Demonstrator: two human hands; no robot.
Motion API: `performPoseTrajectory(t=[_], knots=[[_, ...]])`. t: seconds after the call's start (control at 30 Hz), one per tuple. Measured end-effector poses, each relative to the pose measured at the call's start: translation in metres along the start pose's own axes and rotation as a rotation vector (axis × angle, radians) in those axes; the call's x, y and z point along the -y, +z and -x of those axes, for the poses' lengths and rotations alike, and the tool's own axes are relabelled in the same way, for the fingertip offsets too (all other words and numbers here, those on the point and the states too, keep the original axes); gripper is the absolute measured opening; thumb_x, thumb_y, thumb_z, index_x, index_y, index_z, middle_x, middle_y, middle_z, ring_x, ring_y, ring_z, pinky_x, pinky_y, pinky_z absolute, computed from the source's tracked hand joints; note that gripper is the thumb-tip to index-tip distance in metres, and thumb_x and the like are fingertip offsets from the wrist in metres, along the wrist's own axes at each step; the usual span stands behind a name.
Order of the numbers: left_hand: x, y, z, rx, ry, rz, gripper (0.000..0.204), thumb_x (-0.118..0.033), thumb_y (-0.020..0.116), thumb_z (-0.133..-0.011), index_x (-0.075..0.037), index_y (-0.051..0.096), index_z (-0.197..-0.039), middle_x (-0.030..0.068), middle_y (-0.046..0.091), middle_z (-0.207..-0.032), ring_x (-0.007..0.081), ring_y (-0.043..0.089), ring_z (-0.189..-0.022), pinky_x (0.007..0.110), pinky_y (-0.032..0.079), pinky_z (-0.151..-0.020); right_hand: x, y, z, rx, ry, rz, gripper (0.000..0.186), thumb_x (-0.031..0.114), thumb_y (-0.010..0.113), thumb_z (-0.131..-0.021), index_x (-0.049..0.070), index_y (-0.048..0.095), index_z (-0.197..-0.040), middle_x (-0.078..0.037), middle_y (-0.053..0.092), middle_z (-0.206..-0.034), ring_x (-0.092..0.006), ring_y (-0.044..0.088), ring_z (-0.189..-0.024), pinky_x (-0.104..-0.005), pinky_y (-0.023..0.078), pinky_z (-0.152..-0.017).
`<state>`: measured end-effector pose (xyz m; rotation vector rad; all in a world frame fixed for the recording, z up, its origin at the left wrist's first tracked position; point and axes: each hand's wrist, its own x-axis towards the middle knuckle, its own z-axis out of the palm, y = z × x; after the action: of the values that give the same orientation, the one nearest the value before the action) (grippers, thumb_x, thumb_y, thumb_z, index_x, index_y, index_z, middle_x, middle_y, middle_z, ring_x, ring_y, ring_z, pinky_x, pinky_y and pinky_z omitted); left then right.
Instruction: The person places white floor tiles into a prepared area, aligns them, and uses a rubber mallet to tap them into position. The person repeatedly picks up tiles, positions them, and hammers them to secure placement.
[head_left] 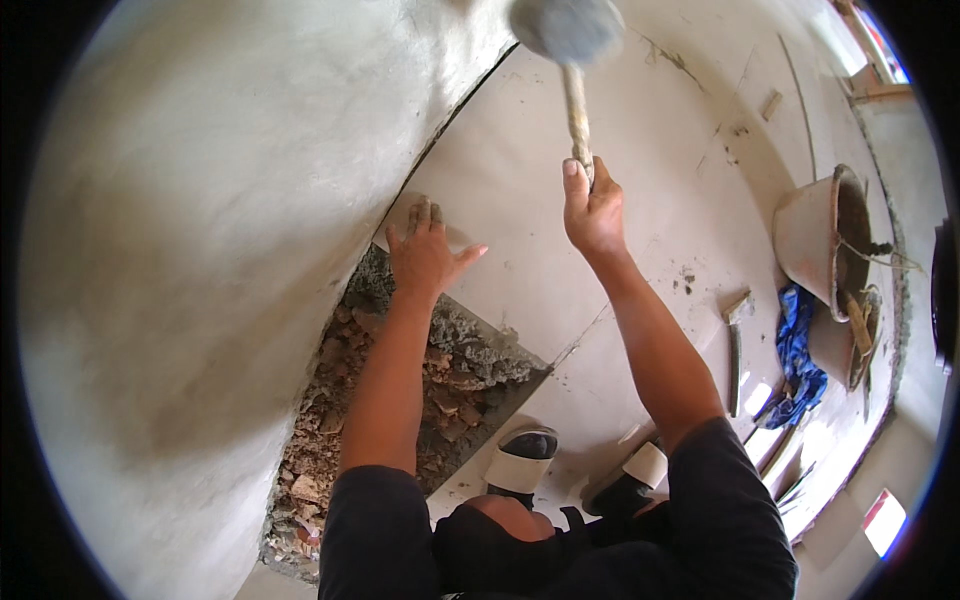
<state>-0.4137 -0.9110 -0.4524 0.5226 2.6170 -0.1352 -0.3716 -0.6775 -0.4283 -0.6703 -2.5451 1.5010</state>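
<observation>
My right hand is wrapped round the pale, worn handle of a mallet. The mallet's thick grey head is blurred at the top of the view, over the floor tiles. My left hand lies with its fingers spread on a large pale floor tile, close to the wall. Below that hand the tile ends at a bed of grey mortar. Brown rubble fills the untiled strip between the wall and the tiles, partly hidden by my left forearm.
The pale plastered wall rises along the left. At the right stand a bucket, a blue cloth and a hammer lying on the tiles. My feet in sandals are beside the rubble strip. Small debris dots the far tiles.
</observation>
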Motion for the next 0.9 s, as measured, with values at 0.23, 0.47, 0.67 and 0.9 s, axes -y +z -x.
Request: performPoseTrajectory(t=[0.23, 0.47, 0.67, 0.9], knots=[[-0.001, -0.007, 0.002, 0.062, 0.000, -0.032, 0.107, -0.082, 0.043, -0.077, -0.002, 0.027, -0.147, 0.0129, 0.025, -0.155, 0.0231, 0.023, -0.143, 0.057, 0.018, -0.113, 0.001, -0.007, -0.040, -0.139, 0.105, -0.079, 0.057, 0.051, 0.049, -0.095, -0.002, 0.051, -0.073, -0.018, 0.055, -0.064, -0.0308, 0.051, -0.060, -0.0409, 0.045, -0.060], [0.001, -0.004, 0.000, -0.012, -0.015, -0.032, 0.106, -0.081, 0.045, -0.076, -0.003, 0.031, -0.146, 0.0132, 0.024, -0.155, 0.0242, 0.025, -0.143, 0.058, 0.018, -0.113, 0.006, -0.012, -0.021, -0.120, 0.095, 0.123, 0.048, 0.041, 0.054, -0.096, -0.002, 0.053, -0.074, -0.020, 0.052, -0.058, -0.0290, 0.053, -0.054, -0.0414, 0.044, -0.053], [-0.004, -0.001, 0.003, 0.019, 0.012, -0.087, 0.105, -0.079, 0.049, -0.074, -0.004, 0.033, -0.146, 0.0122, 0.026, -0.155, 0.0232, 0.027, -0.142, 0.058, 0.020, -0.112, 0.009, 0.007, 0.041, 0.211, 0.248, 0.315, 0.054, 0.055, 0.052, -0.091, 0.002, 0.063, -0.090, -0.024, 0.065, -0.072, -0.0403, 0.066, -0.072, -0.0483, 0.052, -0.067], [-0.004, -0.004, 0.004, -0.059, 0.016, -0.036, 0.105, -0.071, 0.064, -0.069, -0.002, 0.036, -0.143, 0.0136, 0.030, -0.152, 0.0238, 0.030, -0.140, 0.057, 0.023, -0.111, 0.017, 0.004, 0.050, 0.340, 0.331, 0.261, 0.058, 0.056, 0.052, -0.091, 0.000, 0.059, -0.084, -0.021, 0.064, -0.068, -0.0389, 0.066, -0.070, -0.0495, 0.051, -0.065]])
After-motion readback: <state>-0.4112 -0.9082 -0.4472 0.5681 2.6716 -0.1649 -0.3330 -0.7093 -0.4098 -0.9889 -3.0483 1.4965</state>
